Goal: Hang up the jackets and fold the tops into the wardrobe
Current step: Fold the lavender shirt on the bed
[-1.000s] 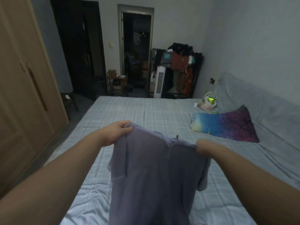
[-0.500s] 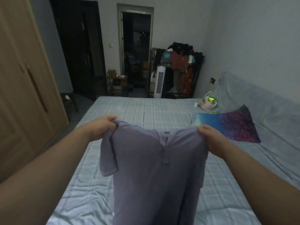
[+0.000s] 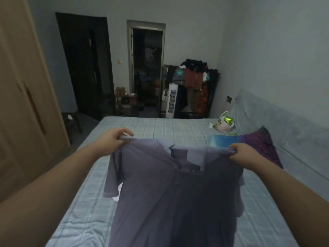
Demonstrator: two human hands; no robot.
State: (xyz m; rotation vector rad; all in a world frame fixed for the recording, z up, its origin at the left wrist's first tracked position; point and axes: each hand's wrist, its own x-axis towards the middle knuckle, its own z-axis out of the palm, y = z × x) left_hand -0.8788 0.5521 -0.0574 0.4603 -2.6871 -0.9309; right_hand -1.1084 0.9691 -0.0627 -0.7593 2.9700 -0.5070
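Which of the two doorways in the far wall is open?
The right doorway, grey-framed, stands open onto a cluttered dark room. The left one is filled by a closed dark door.

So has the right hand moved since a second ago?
Yes. The right hand has moved rightward, stretching the purple polo shirt toward the pillow.

Only one thing out here carries lettering: the white plastic bag [image 3: 222, 124] on the bed, beyond and to the right of the right hand [image 3: 240, 152], shows some dark print on its side, but it is too small and blurred to read. Nothing else in the room gives a legible word, label, brand or number.
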